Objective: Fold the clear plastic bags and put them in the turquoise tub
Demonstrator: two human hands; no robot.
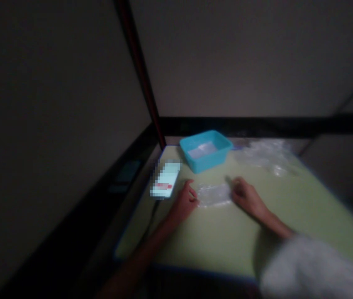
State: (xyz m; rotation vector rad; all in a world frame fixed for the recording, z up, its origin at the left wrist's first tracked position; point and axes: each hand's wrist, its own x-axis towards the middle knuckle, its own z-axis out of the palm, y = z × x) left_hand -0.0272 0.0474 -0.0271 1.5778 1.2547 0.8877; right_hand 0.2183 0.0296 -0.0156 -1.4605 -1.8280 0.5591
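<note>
A small clear plastic bag (215,195) lies nearly flat on the pale green table, stretched sideways between my hands. My left hand (186,199) is at its left edge, thumb and a finger pinching near the lower corner while the index finger reaches forward, apart from it. On the opposite edge, my right hand (246,196) is closed with the fingers curled in, gripping the bag's right side. Blur hides the exact fingertip contact. Just beyond the bag stands a turquoise plastic basket (209,161) with whitish flat items inside.
A lit phone (166,179), pixelated, lies left of my left hand, with a dark cable (152,218) running toward the front edge. Crumpled clear plastic bags (266,154) are heaped at the back right. Walls border the table (207,249) behind and to the left.
</note>
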